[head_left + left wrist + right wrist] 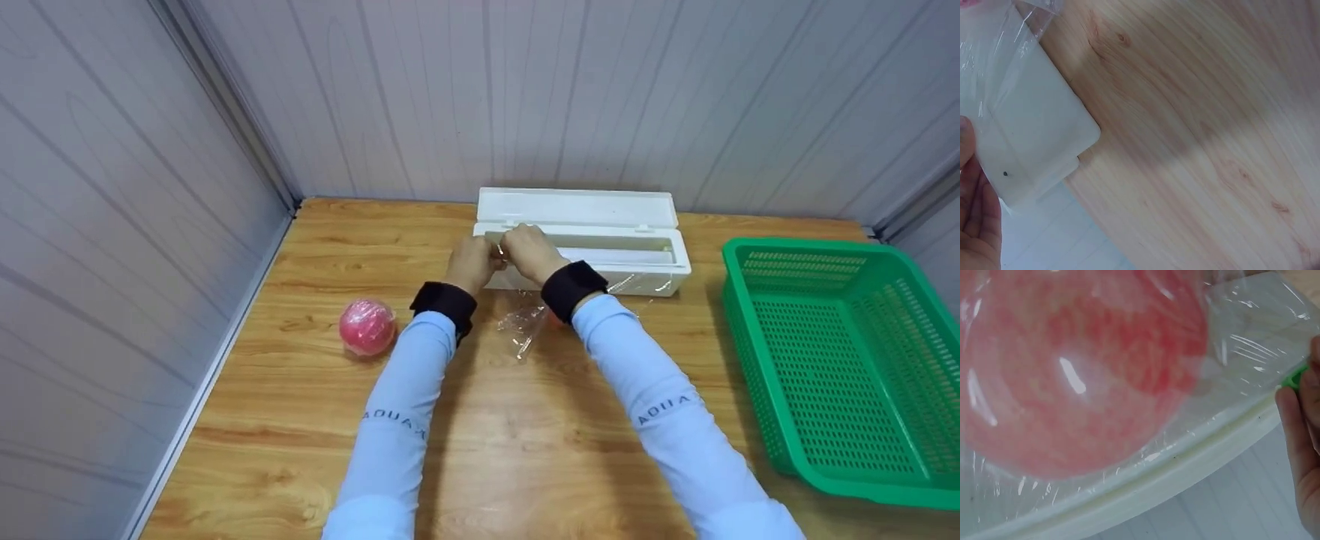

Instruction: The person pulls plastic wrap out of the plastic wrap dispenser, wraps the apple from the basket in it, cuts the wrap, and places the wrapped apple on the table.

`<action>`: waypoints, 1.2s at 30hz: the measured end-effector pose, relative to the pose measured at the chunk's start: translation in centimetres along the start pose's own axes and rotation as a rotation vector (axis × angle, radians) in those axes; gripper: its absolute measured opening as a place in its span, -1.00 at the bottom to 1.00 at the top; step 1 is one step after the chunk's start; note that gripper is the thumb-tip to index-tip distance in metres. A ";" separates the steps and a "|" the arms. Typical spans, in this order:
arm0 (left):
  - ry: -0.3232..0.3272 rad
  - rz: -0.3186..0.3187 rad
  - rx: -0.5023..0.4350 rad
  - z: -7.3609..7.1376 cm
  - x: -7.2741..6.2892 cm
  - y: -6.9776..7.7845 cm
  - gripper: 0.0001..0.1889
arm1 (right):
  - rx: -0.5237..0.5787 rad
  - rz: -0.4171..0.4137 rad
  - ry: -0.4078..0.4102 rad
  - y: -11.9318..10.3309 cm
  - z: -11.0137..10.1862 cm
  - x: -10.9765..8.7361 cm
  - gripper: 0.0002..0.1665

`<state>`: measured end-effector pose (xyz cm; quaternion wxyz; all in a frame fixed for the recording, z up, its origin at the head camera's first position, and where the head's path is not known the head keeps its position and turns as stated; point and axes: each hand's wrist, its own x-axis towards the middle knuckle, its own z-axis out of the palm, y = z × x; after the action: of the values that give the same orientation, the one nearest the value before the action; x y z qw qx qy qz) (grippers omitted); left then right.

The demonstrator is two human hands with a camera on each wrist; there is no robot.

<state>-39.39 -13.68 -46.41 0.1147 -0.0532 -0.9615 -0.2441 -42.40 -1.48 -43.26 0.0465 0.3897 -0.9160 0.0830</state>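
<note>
A white cling film box (pixel 652 279) stands at the back of the table with its lid raised and a film roll inside. At its left end, my left hand (pixel 470 264) pinches the clear film (pixel 1016 50); its exact grip is partly out of view. Right beside it, my right hand (pixel 531 253) has curled fingers, and the right wrist view shows them on a small green piece (pixel 1293 377) at the box edge. Under the film lies a round, red-and-pink fruit-like thing (pixel 1089 371), mostly behind my right wrist in the head view.
On the left of the table sits a pink ball-shaped thing (pixel 367 327) wrapped in clear film. A green plastic basket (pixel 776 405) stands at the right. Panelled walls (pixel 480 97) close off the back and the left side.
</note>
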 end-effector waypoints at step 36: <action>-0.119 -0.131 -0.024 -0.7 0.2 -0.3 -0.88 | -0.027 -0.036 0.018 4.2 -0.7 -3.0 -0.84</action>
<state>-39.48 -14.21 -45.92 0.0407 -0.0060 -0.9650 -0.2591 -43.32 3.61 -43.51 0.0615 0.4047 -0.9094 0.0734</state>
